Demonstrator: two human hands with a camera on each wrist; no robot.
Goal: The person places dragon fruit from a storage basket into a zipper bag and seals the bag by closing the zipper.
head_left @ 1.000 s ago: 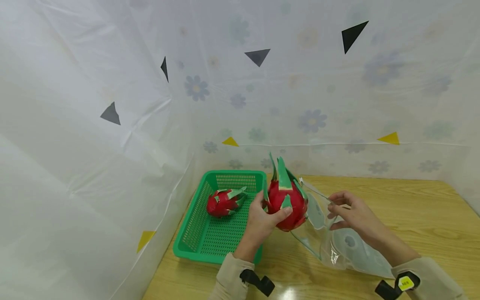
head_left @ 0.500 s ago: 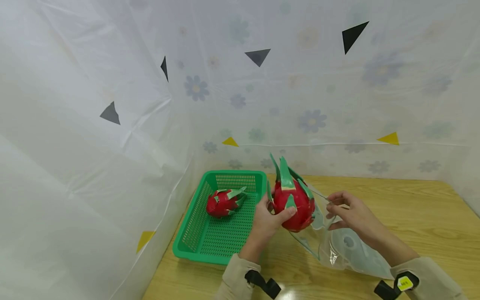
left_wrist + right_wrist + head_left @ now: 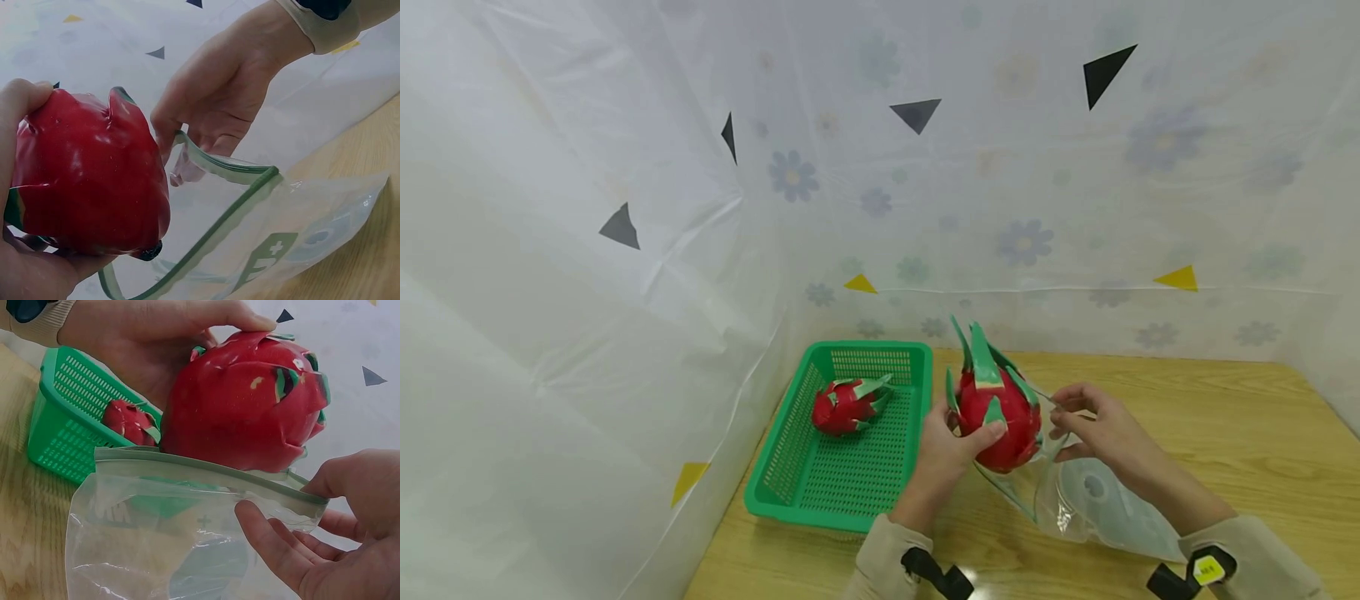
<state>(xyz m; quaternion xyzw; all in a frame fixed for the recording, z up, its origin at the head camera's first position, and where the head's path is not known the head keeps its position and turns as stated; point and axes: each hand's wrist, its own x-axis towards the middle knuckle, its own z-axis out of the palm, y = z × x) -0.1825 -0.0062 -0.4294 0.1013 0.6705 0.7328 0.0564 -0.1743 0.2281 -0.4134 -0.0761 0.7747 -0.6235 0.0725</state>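
A makeshift, screened-off workspace, wider room unclear: flower-printed white plastic sheeting (image 3: 970,192), dotted with black, grey and yellow triangles (image 3: 1102,73), borders a yellowish wood-grain table (image 3: 1232,417).

Held dragon fruit (image 3: 1000,421) crowded open mouth of plastic bag (image 3: 1067,510), blocking straight way in. Bag's lower part filled space beneath right hand (image 3: 1101,429). Green basket (image 3: 842,475) walled off left side of left hand (image 3: 943,450); inside, room lay in front of second dragon fruit (image 3: 842,408). Wooden table (image 3: 1240,425) gave free passage beyond right hand, up to hanging sheet (image 3: 1075,192).
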